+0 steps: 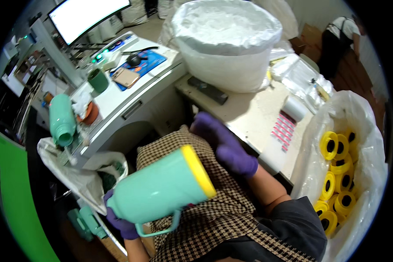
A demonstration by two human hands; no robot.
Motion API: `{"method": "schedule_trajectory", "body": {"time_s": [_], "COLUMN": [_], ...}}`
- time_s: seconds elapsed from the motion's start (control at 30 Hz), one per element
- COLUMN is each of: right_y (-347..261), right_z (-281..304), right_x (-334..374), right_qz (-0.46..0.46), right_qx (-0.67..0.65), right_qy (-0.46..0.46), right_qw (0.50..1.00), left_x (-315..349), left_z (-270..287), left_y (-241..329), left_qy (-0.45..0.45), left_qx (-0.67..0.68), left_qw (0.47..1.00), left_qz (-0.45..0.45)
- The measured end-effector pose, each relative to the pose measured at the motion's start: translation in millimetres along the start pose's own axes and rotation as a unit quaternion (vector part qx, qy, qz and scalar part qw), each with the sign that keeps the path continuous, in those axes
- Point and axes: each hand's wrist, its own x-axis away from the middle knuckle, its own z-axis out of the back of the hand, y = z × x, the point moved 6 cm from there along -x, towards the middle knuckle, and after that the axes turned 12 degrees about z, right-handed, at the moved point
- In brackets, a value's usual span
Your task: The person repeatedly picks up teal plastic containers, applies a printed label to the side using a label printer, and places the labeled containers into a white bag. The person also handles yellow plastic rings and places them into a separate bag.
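Observation:
Across my lap lies a mint-green plastic jug [150, 190] with a side handle and a yellow ring [199, 172] around its wide end. My left hand [123, 223], in a purple glove, is closed around its narrow end; part of the fingers is hidden behind the jug. My right hand [227, 144], also gloved in purple, is held apart from the jug beside the table edge. Its fingers are stretched out and nothing shows in them. To the right, a plastic-lined container [310, 174] holds several yellow rings [329, 145] with black centres.
A large white bag [225, 65] stands on the table with a dark bar [207, 90], pink-marked labels [284, 131] and a white roll [294, 109]. Leftward are a desk with a phone [125, 77], another mint-green jug [62, 118], and a lined bin [118, 159]. A person [339, 39] stands back right.

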Motion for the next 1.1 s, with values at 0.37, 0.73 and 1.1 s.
{"method": "schedule_trajectory", "body": {"time_s": [0.37,0.73,1.1], "right_y": [25.3,4.1,-124.4], "right_z": [130.8,467.3,263.4], "right_x": [106.1,96.0,229.0], "right_qz": [0.006,0.007,-0.449], "right_qx": [-0.351,0.012,0.742], "right_qy": [0.373,0.612,0.001], "right_qw": [0.859,0.79,0.498], "left_x": [41.4,15.1,-31.9], "left_z": [-199.2,-159.3,-245.7], "left_y": [82.5,-30.9,-60.2], "left_qy": [-0.356,-0.261,-0.302], "left_qx": [-0.035,-0.067,-0.159], "left_qw": [0.914,0.955,0.932], "left_qz": [-0.19,0.123,0.123]}}
